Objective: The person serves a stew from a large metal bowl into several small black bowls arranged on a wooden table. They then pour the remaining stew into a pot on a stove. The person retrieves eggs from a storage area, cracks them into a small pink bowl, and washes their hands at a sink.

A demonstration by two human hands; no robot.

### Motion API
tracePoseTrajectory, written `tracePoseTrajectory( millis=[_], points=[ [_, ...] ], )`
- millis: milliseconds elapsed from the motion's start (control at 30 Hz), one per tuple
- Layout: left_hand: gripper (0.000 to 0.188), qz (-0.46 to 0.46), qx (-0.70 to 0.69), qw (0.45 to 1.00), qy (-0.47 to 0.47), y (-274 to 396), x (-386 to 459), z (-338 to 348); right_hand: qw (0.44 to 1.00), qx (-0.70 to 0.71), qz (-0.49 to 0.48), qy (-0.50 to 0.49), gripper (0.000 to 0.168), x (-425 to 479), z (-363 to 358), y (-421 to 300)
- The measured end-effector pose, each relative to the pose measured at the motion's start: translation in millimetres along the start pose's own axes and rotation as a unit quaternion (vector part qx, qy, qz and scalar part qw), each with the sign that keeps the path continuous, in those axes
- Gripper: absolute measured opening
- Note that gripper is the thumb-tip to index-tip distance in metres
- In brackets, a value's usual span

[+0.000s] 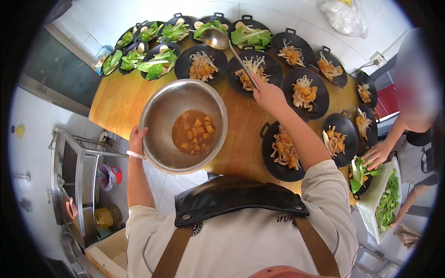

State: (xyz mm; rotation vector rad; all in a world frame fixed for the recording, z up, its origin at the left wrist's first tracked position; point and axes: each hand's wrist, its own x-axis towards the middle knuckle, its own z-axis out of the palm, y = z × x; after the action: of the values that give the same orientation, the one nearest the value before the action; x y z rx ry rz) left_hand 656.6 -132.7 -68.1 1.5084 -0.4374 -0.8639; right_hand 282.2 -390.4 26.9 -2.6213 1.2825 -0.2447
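Note:
My left hand (137, 139) grips the rim of a large stainless steel bowl (156, 114), tilted towards me. Chunks of potato-like food in orange-brown sauce (194, 133) lie in its lower part. In my right hand (270, 93) is the handle of a metal ladle (219, 39). The ladle's head hangs over a black pan of leafy greens (208, 28) in the back row. Under the ladle handle stands a black pan (274, 69) with enoki mushrooms and sauced chunks. Another such pan (184, 67) sits just behind the bowl.
More black pans of greens (160, 62) and of mushrooms with chunks (306, 93) crowd the wooden table (240, 139). At right, a co-worker's hand (377, 154) touches greens in a pan beside a white basket of leaves (372, 201). A steel sink stand (81, 153) is at left.

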Motion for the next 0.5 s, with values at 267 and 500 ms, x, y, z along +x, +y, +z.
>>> tracePoseTrajectory(
  millis=[267, 500],
  points=[
    [0.013, 0.016, 0.024, 0.999, -0.024, 4, -14, -2, 0.837, 0.520, 0.163, 0.052, 0.053, -56, -77, 76],
    [0.013, 0.005, 0.022, 0.998, -0.065, -5, 3, -7, 0.919, 0.099, 0.354, 0.143, 0.050, -95, -68, 219]
  ],
)
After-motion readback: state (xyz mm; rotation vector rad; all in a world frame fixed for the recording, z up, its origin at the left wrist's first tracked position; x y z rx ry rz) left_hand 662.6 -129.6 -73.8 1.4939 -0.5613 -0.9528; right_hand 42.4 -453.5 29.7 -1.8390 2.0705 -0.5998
